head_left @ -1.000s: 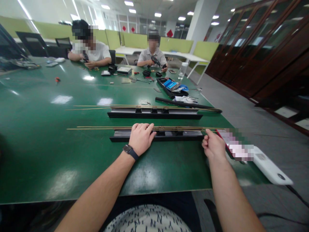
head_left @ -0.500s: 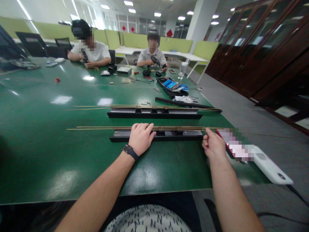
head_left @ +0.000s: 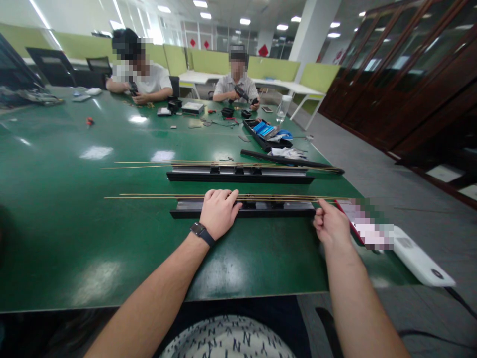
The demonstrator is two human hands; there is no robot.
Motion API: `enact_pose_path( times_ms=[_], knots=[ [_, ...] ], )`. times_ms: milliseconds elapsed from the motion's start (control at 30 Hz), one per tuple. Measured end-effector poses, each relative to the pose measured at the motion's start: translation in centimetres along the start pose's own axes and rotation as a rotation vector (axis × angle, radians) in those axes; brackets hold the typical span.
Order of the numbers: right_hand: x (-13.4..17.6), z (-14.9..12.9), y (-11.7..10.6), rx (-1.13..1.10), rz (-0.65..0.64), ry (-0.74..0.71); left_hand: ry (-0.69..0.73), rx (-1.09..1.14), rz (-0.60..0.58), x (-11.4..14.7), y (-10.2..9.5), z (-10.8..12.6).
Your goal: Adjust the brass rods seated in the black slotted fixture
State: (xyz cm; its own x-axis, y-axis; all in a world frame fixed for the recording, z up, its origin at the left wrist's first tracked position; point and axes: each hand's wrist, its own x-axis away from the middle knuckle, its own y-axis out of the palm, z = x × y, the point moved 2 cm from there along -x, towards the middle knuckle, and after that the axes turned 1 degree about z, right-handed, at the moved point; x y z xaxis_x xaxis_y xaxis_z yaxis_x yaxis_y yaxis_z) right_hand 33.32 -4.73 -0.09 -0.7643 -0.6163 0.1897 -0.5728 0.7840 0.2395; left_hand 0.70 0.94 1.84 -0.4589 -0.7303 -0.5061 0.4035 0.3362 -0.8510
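My left hand point(head_left: 219, 214), wearing a dark watch, rests across the nearer black rail point(head_left: 276, 214). Its fingers curl over the far side and the thumb lies along the near side. Several thin brass-coloured rods point(head_left: 156, 197) run lengthwise over this rail and past both its ends; my left hand covers part of them. At the rail's right end, my right hand point(head_left: 331, 221) has its fingers folded, with the index fingertip and thumb at the rods. The pinch itself is partly hidden. Beyond lies a second black rail point(head_left: 242, 179) with similar thin rods on it.
Behind the rails lie a long black bar point(head_left: 290, 159), white gloves point(head_left: 285, 152) and a black tray point(head_left: 268, 139) with blue items. A white device point(head_left: 421, 256) with a cable sits at the right table edge beside a red-edged item point(head_left: 350, 219). Two people sit across the green table point(head_left: 122, 248).
Both hands keep nearly the same position on the nearer rail and rods. The whole view has shifted very slightly.
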Motion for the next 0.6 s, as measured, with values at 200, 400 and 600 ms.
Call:
enact_pose_path(
  times_ms=[200,400,600],
  knots=[
    [-0.27,0.06,-0.15,0.027,0.033,-0.022,-0.001,0.007,0.001,-0.01,0.05,-0.03],
    [-0.51,0.20,-0.36,0.035,0.042,-0.024,0.000,-0.001,0.001,0.00,0.06,-0.06],
    [-0.59,0.36,-0.40,0.053,0.055,0.020,-0.005,-0.008,-0.006,-0.01,0.09,-0.05]
  ],
)
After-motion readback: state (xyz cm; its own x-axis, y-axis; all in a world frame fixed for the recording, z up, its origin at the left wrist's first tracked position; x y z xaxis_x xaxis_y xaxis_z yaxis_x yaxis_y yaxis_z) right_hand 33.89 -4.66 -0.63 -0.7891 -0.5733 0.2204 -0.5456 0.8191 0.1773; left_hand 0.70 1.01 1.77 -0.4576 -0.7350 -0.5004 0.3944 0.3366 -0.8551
